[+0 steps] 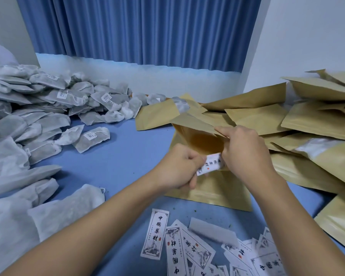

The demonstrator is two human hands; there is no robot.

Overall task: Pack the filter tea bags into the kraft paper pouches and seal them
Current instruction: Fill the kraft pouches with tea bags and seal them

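I hold a kraft paper pouch (195,126) up over the blue table, its mouth open toward me. My right hand (245,150) pinches its upper edge between thumb and fingers. My left hand (177,168) grips the lower edge together with a white printed label (209,163). A large heap of grey-white filter tea bags (48,100) lies to the left. Flat kraft pouches (307,120) are piled on the right, and one (213,194) lies under my hands.
Several white printed labels (187,246) are scattered on the blue tabletop (116,162) near me. Larger white fabric bags (14,196) sit at the near left. A blue curtain (143,30) and a white wall stand behind the table.
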